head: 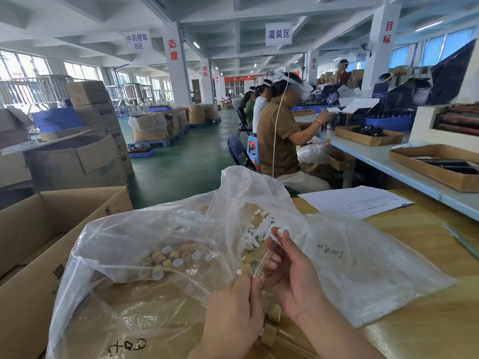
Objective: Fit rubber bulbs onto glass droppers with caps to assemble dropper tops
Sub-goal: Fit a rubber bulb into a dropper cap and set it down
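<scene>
Assembly is taking place over the near side of a large, crumpled clear plastic bag [145, 229] that is lying on a yellow wooden bench [414, 229]. The right hand [293, 278] is pinching a small white rubber bulb [280, 231] between thumb and forefinger, holding it at the upper end of a thin clear glass dropper tube [263, 256] — the tube is slanting down towards the left hand [233, 309]. That hand's fingers are curling round a tan cylindrical cap [245, 268] right beside the tube's lower end; whether the tube is passing through the cap cannot be told. Inside the bag, on its left, loose tan caps with white liners [166, 255] are lying in a heap, and towards its far side loose white bulbs [255, 229] are showing through the plastic. An open brown cardboard box [39, 242] is standing just left of the bag, and a printed white paper sheet [355, 200] is lying beyond the bag's right side.
</scene>
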Demonstrator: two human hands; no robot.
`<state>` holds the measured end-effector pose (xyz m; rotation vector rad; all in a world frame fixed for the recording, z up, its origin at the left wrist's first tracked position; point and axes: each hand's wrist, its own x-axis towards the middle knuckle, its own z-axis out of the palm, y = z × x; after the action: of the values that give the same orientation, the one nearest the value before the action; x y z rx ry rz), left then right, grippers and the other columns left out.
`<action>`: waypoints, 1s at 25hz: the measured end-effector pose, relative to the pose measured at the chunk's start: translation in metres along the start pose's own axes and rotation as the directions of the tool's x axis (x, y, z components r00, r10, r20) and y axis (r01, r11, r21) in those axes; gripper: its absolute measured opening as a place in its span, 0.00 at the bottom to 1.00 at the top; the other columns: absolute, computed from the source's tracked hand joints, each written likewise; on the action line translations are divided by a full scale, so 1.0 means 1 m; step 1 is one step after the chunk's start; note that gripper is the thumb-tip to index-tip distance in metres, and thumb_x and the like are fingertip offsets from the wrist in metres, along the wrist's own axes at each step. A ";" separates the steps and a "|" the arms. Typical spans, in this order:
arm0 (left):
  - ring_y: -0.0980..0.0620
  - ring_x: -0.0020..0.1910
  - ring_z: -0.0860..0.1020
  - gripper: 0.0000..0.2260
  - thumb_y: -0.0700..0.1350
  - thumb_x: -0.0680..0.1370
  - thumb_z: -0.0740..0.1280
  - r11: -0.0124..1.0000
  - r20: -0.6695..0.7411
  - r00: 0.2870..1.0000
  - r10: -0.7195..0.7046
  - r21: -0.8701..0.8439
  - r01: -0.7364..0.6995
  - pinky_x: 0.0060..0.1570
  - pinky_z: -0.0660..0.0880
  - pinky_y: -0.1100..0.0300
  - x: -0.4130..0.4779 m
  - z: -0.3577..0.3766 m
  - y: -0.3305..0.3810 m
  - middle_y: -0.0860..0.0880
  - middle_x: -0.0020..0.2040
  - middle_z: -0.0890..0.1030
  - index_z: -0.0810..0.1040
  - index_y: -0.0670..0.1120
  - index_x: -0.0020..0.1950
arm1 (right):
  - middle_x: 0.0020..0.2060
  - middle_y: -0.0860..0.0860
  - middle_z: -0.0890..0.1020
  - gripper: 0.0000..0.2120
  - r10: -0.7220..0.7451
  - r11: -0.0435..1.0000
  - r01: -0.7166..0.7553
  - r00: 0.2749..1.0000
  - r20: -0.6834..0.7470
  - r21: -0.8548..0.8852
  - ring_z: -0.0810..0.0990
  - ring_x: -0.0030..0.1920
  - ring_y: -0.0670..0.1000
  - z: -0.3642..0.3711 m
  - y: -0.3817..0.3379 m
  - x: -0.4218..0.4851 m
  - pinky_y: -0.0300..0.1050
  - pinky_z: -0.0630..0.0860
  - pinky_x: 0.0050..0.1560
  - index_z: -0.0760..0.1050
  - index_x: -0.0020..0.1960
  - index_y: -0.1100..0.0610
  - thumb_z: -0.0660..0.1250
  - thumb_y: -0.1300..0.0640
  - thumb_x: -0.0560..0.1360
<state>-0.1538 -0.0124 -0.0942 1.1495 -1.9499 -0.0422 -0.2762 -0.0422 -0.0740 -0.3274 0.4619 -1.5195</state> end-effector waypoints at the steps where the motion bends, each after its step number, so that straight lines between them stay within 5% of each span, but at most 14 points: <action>1: 0.52 0.23 0.68 0.09 0.41 0.74 0.64 1.000 -0.004 1.000 -0.005 -0.020 0.005 0.20 0.49 0.74 -0.001 0.001 -0.001 0.60 0.24 0.53 0.76 0.39 0.36 | 0.34 0.56 0.79 0.09 -0.004 1.000 0.004 1.000 0.008 -0.008 0.71 0.24 0.46 0.000 0.000 0.000 0.37 0.73 0.24 0.84 0.40 0.59 0.68 0.55 0.72; 6: 0.59 0.19 0.60 0.09 0.42 0.76 0.61 0.996 -0.005 0.999 -0.043 -0.073 0.042 0.22 0.51 0.73 -0.001 0.003 -0.003 0.59 0.22 0.57 0.75 0.41 0.36 | 0.34 0.56 0.79 0.09 -0.011 1.000 0.012 0.999 0.035 -0.028 0.72 0.25 0.46 0.000 -0.002 -0.001 0.38 0.76 0.26 0.84 0.39 0.58 0.69 0.55 0.71; 10: 0.54 0.24 0.67 0.09 0.40 0.75 0.62 0.997 -0.011 1.000 -0.023 -0.078 0.022 0.21 0.51 0.73 -0.002 0.004 -0.003 0.59 0.22 0.57 0.75 0.41 0.36 | 0.33 0.56 0.79 0.09 -0.012 0.999 0.015 0.998 0.063 -0.043 0.72 0.24 0.46 0.001 -0.003 -0.002 0.38 0.76 0.26 0.84 0.38 0.58 0.68 0.54 0.71; 15: 0.61 0.23 0.68 0.15 0.44 0.78 0.59 0.988 -0.054 0.997 -0.045 -0.151 0.037 0.21 0.57 0.72 -0.005 0.007 -0.004 0.58 0.21 0.63 0.63 0.60 0.35 | 0.34 0.56 0.79 0.09 -0.007 0.998 0.013 0.997 0.080 -0.065 0.73 0.24 0.46 0.000 -0.004 -0.003 0.38 0.77 0.26 0.84 0.38 0.58 0.68 0.54 0.71; 21: 0.58 0.24 0.72 0.13 0.47 0.78 0.56 0.963 -0.013 0.996 -0.084 -0.258 0.077 0.25 0.62 0.72 -0.008 0.013 -0.004 0.60 0.26 0.74 0.65 0.57 0.33 | 0.34 0.56 0.79 0.09 0.011 0.999 -0.006 0.994 0.106 -0.046 0.73 0.24 0.45 -0.001 -0.006 -0.002 0.38 0.76 0.25 0.84 0.40 0.58 0.68 0.55 0.73; 25: 0.51 0.26 0.73 0.13 0.49 0.78 0.55 0.942 -0.005 0.996 -0.091 -0.326 0.084 0.25 0.63 0.66 -0.008 0.013 -0.006 0.51 0.28 0.74 0.68 0.55 0.32 | 0.35 0.56 0.79 0.09 0.017 0.999 -0.012 0.990 0.143 -0.041 0.73 0.25 0.45 -0.002 -0.007 -0.003 0.39 0.77 0.26 0.84 0.41 0.58 0.67 0.55 0.73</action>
<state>-0.1564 -0.0151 -0.1103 1.0090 -1.7901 -0.3857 -0.2831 -0.0397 -0.0722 -0.4602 0.3808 -1.4628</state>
